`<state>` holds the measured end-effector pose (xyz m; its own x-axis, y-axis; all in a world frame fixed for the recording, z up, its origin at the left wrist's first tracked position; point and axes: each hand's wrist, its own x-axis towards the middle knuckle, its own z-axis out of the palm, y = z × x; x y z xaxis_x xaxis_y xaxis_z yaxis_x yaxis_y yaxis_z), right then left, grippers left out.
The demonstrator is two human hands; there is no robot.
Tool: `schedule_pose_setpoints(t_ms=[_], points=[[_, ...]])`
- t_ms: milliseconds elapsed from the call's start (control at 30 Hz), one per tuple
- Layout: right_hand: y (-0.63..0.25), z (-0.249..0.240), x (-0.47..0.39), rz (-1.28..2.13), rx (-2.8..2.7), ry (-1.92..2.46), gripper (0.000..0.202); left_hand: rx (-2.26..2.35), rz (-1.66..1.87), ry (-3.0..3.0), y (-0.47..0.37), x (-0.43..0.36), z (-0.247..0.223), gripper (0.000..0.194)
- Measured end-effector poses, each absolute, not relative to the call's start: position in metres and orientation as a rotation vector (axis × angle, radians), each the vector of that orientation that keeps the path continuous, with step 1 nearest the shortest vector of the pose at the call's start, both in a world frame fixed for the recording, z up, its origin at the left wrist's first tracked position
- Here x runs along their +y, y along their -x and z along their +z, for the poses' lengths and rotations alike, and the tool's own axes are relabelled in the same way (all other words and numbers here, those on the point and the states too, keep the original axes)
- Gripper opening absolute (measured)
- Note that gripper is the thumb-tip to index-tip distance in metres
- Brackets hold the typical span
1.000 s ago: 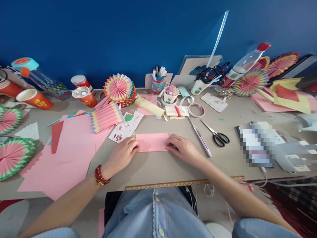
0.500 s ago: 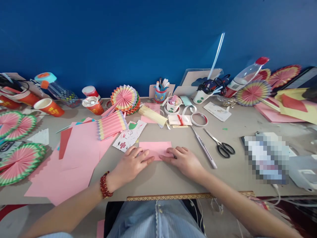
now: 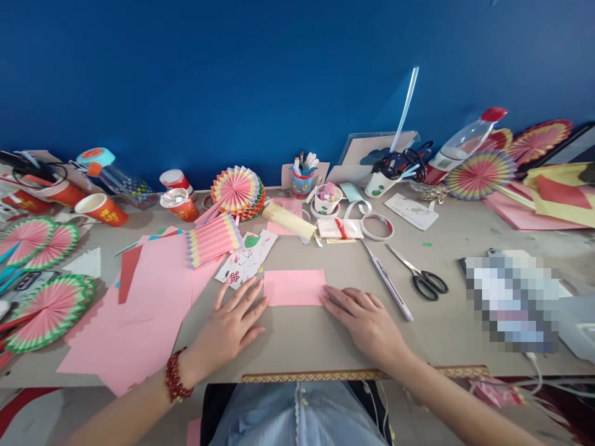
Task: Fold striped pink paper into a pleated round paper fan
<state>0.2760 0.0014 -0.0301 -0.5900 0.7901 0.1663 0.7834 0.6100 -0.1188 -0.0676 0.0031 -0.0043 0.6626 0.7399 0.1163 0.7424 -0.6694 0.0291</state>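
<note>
A small pink paper rectangle [image 3: 295, 287] lies flat on the grey table between my two hands. My left hand [image 3: 232, 327] rests open on the table, fingers spread, its fingertips at the paper's left edge. At the lower right edge, the fingertips of my right hand [image 3: 365, 322] touch the paper; that hand lies flat with fingers stretched out. Right of it are a slim utility knife [image 3: 388, 282] and black-handled scissors [image 3: 421, 275]. A white printed scrap [image 3: 246, 259] sits just beyond my left fingers.
Large pink sheets [image 3: 153, 310] spread over the left side. Pleated paper fans [image 3: 51, 313] lie at far left, and another fan [image 3: 238, 191] stands near the wall. A tape roll [image 3: 377, 227], paper cups [image 3: 102, 209] and a bottle [image 3: 465, 142] line the back. A blurred-out device [image 3: 509, 300] is at right.
Both hands have slid outward from the pink paper to its sides, the left one spreading its fingers. More of the paper now shows. The whole view has shifted slightly.
</note>
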Motion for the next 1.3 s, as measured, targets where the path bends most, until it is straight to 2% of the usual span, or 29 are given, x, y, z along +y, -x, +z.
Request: schedule_pose_setpoints(t_ms=[133, 333, 567, 733, 800, 833, 900, 1067, 1133, 1200, 1233, 1300], points=[[-0.273, -0.021, -0.002, 0.143, -2.61, 1.303, 0.055, -1.235, -0.182, 2.838, 0.07, 0.002, -0.01, 0.052], [-0.272, -0.016, -0.013, 0.149, -2.611, 1.289, 0.064, -1.198, -0.136, 2.803, 0.073, 0.0, -0.014, 0.059], [-0.262, -0.008, 0.005, -0.072, -2.512, 1.335, 0.026, -1.202, -0.227, 2.801, 0.067, 0.0, -0.012, 0.049], [-0.224, 0.001, 0.021, -0.171, -2.575, 1.234, 0.031, -1.312, -0.299, 2.8, 0.06, 0.003, -0.012, 0.035], [-0.211, -0.002, 0.024, -0.135, -2.645, 1.189, 0.016, -1.315, -0.346, 2.824, 0.058, 0.003, -0.011, 0.037], [-0.206, -0.004, 0.026, -0.105, -2.656, 1.187, 0.008, -1.323, -0.392, 2.835, 0.058, 0.003, -0.011, 0.04], [-0.203, -0.007, 0.028, -0.007, -2.609, 1.212, 0.007, -1.395, -0.582, 2.829, 0.059, 0.002, -0.009, 0.044], [-0.21, -0.001, 0.024, 0.413, -2.274, 1.266, 0.009, -1.883, -1.241, 2.746, 0.057, -0.003, -0.004, 0.025], [-0.209, 0.003, 0.019, 0.608, -2.15, 1.245, 0.008, -1.944, -1.297, 2.886, 0.048, -0.002, -0.001, 0.029], [-0.203, 0.006, 0.014, 0.791, -2.046, 1.187, 0.006, -1.769, -1.267, 3.024, 0.035, 0.0, 0.005, 0.041], [-0.198, 0.008, 0.013, 0.864, -2.011, 1.144, 0.005, -1.675, -1.238, 3.045, 0.027, 0.001, 0.008, 0.04], [-0.189, 0.009, 0.01, 0.935, -1.989, 1.072, 0.007, -1.578, -1.291, 3.033, 0.013, 0.004, 0.015, 0.021]])
